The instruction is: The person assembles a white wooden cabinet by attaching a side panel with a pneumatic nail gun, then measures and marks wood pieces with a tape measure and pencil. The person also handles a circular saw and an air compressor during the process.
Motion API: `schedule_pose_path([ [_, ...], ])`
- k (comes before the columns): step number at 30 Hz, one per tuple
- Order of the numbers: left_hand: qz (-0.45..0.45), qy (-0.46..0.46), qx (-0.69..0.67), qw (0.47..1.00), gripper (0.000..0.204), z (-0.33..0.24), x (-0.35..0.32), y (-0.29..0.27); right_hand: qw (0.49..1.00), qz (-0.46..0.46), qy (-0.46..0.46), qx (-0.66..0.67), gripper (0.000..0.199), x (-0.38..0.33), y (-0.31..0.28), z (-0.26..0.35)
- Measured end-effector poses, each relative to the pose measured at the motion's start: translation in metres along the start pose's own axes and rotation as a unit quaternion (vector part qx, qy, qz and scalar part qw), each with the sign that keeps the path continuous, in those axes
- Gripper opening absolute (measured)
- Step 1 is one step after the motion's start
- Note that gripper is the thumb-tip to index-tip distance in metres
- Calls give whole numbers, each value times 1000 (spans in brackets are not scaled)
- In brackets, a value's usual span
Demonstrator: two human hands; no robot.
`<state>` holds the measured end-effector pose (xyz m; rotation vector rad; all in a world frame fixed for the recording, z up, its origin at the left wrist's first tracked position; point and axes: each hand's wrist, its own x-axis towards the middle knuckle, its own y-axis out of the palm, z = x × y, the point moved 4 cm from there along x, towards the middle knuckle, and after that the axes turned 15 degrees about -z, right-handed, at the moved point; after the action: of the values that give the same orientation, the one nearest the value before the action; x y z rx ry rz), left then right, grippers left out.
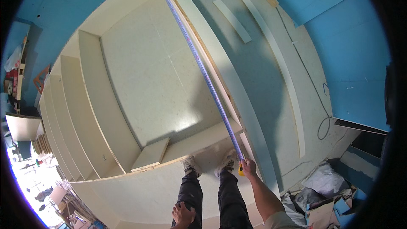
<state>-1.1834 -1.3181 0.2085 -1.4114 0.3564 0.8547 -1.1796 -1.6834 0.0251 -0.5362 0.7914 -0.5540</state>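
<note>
My right hand (248,167) is closed around a yellow tape measure case (241,169). Its long blue-marked blade (203,71) runs out from the case to the top edge of the view, along a long white panel edge (224,65) with bare wood showing. My left hand (183,215) rests on my dark trouser leg near the knee, fingers apart and holding nothing. Both my shoes stand by the near side of a large white shelf frame (161,161) lying on the floor; the frame's upright dividers (87,89) are on the left.
A short white board (152,153) lies inside the frame's near corner. On the right are a loose white strip (232,21), a long curved-looking strip (275,46) and a thin cable (324,127). Bags and scraps (324,180) crowd the lower right. Blue walls (343,46) border the floor.
</note>
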Motion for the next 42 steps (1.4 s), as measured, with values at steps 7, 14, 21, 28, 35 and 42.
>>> schedule_pose_path([
  [7,74,-17,-21,997,63,-17,-7,-25,999,-2,-32,-28,31,0,-2,-5],
  [14,11,7,5,1000,60,-3,1,-4,998,3,-48,-30,32,5,7,-12],
  [21,6,17,4,1000,61,0,0,-2,998,-10,-37,-41,35,12,12,-15],
  [28,-16,14,18,1000,53,-3,-5,2,998,2,-56,-14,35,20,15,-7],
  [35,-36,41,30,998,50,-1,4,9,987,-100,-86,-92,22,18,5,-7],
  [42,-25,35,13,999,53,8,4,16,974,-141,-121,-132,18,21,-2,0],
])
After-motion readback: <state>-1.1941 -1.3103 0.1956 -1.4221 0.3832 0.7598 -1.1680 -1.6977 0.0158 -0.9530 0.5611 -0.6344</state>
